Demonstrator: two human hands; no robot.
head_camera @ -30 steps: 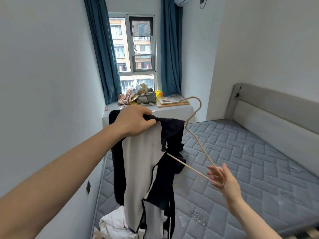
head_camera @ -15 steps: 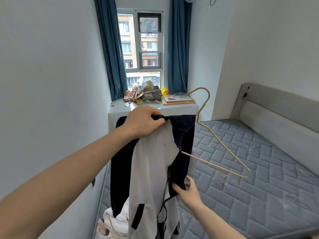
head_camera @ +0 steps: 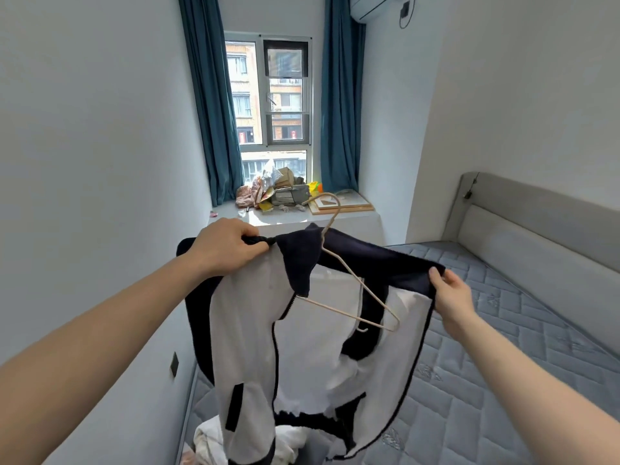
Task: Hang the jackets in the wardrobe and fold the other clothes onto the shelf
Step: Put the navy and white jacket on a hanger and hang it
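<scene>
The jacket is held spread open above the mattress, front toward the camera. Its L shoulder is bunched in the curled left hand; its R shoulder edge is pinched by the right hand. A hanger sits inside the collar, one end poking out, tilted. Open room lies to the R over the mattress; the wall is close on the L. A pile of clothes lies below the hem.

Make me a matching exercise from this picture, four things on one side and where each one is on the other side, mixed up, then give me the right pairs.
Things:
1. left hand
2. right hand
3. hanger
4. white clothes

Places:
A. heaped on the mattress below the jacket
B. pinching the jacket's dark right shoulder edge
C. partly inside the open jacket, hook sticking up
D. gripping bunched dark fabric at the jacket's left shoulder

Pairs: 1-D, 2-B, 3-C, 4-A
</scene>
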